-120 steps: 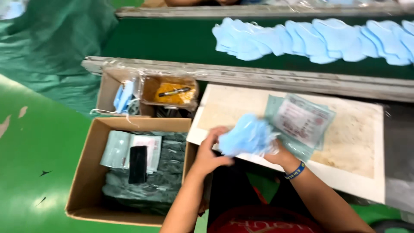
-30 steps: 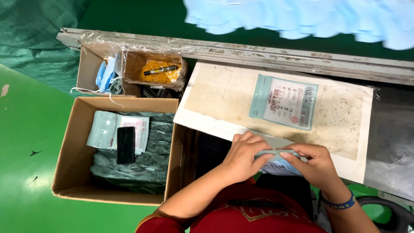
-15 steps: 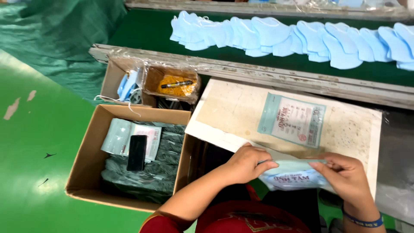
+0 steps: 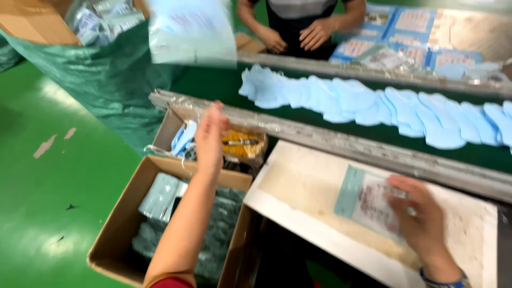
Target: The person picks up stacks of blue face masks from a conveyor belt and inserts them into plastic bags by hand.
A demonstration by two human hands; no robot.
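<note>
Head view, left hand: Your left hand (image 4: 210, 133) was raised above the small box (image 4: 168, 130), its fingers loose and spread, gripping nothing.
Head view, filled packet: A pale blue-green filled packet (image 4: 192, 32) showed blurred in the air, well above and beyond that hand, in front of the green sack (image 4: 106, 74). It touched neither hand.
Head view, right hand: Your right hand (image 4: 421, 218) lay on the right end of a flat pouch (image 4: 365, 200), fingers stretched out on top of it rather than closed round it.
Head view, flat pouch: It lay flat on the white bench (image 4: 298, 186), near the far edge, with a green strip at its left end.
Head view, surroundings: A row of blue masks (image 4: 373, 104) overlapped along the green belt (image 4: 213, 85) beyond the bench. An open cardboard box (image 4: 114, 229) beside your left arm held more packets (image 4: 160, 194). A co-worker's hands (image 4: 317, 34) rested at the far side of the belt.
Step in hand, as I judge it: One packet looked just let go by the left hand, while the right hand was already on the empty pouch.
Next move, as I judge it: Lifting that pouch would call for a fingertip under its edge, since it lay flat, and for your free left hand to come back over the bench.
</note>
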